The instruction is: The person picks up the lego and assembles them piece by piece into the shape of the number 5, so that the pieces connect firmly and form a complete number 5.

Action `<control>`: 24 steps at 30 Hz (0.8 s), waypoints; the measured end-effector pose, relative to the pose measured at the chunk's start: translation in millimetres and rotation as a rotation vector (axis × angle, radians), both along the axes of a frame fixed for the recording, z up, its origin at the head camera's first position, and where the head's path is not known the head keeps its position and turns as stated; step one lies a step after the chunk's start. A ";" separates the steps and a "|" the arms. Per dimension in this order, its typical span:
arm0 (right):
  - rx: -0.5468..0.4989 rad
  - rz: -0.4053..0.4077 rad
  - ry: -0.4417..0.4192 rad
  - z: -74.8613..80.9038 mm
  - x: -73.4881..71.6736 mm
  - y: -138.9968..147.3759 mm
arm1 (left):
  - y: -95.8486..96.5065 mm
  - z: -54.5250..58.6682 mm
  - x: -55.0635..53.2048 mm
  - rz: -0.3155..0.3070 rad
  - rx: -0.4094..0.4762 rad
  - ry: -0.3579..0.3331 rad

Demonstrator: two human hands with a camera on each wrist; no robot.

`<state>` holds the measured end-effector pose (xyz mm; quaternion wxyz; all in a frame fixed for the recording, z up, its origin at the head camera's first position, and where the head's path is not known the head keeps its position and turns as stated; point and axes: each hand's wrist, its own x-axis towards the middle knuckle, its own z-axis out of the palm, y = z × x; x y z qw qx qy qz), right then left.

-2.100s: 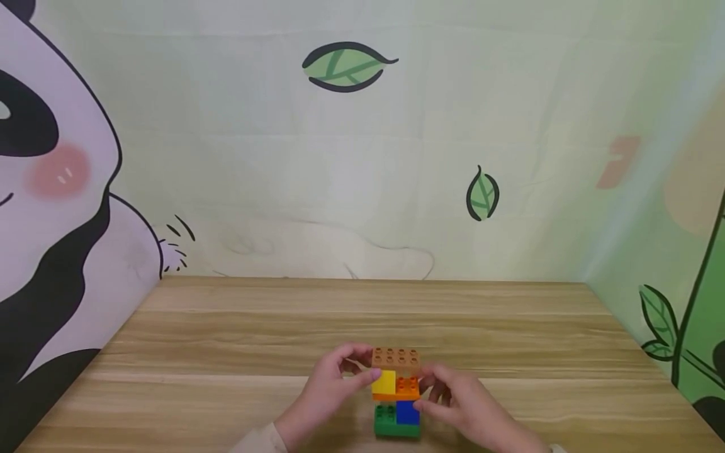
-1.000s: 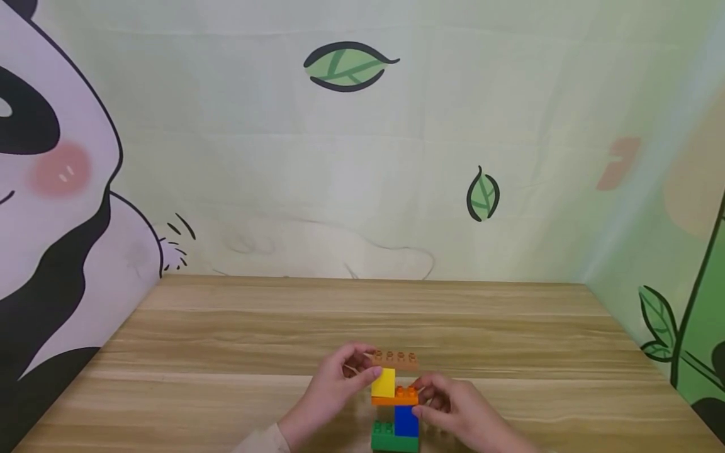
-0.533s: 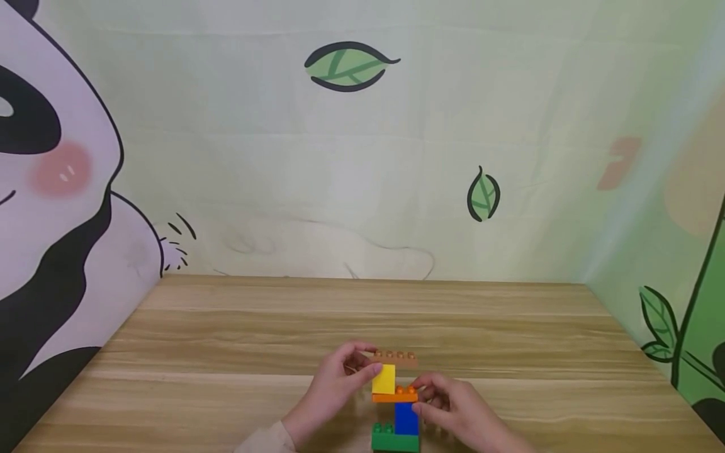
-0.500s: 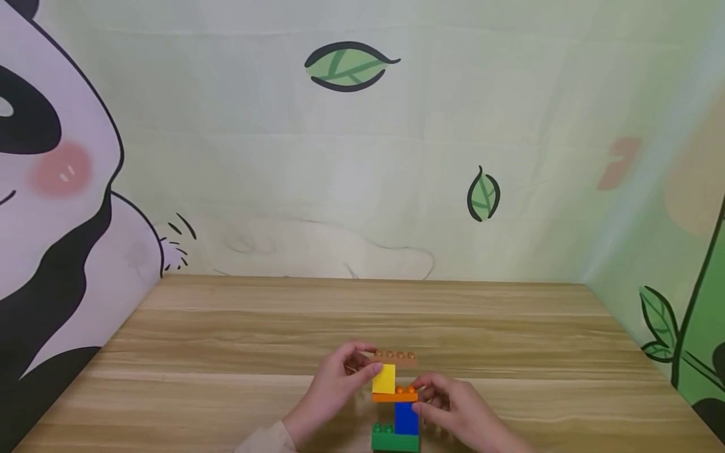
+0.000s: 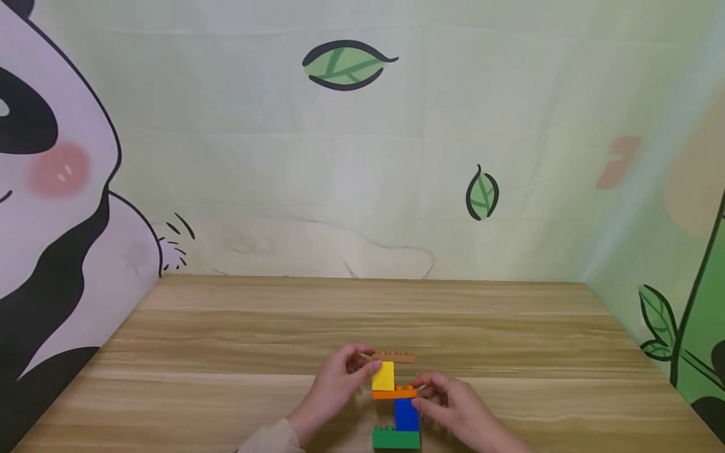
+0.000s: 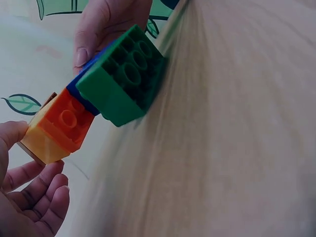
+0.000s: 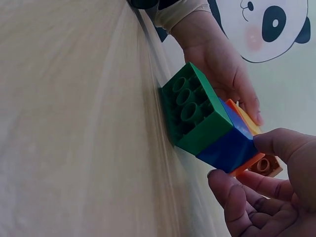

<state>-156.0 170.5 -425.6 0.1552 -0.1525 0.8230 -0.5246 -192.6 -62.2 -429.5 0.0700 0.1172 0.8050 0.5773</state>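
A stack of toy building bricks is held between both hands. At its low end is a green brick (image 5: 396,439), its hollow underside seen in the left wrist view. Above its right half sits a blue brick (image 5: 406,415), then a flat orange brick (image 5: 385,395), a yellow brick (image 5: 382,376) on the left, and a brown brick (image 5: 396,357) on top. My left hand (image 5: 338,389) pinches the stack at the yellow brick. The right hand (image 5: 460,408) pinches the blue brick between thumb and fingers. Both wrist views show the green brick (image 7: 197,108) tilted and lifted off the table.
Beneath the hands is a wood-grain table (image 5: 238,321). Behind it hangs a pale green backdrop (image 5: 238,126) with printed leaves and a panda (image 5: 56,207) at the left.
The stack has tipped: its brick tops show less and its front faces more. It first came slightly nearer, then rose a little. Both hands keep their hold.
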 end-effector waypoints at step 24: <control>0.034 -0.063 -0.107 -3.3 -0.9 -1.2 | 2.9 -7.8 -4.2 0.022 -0.073 -0.026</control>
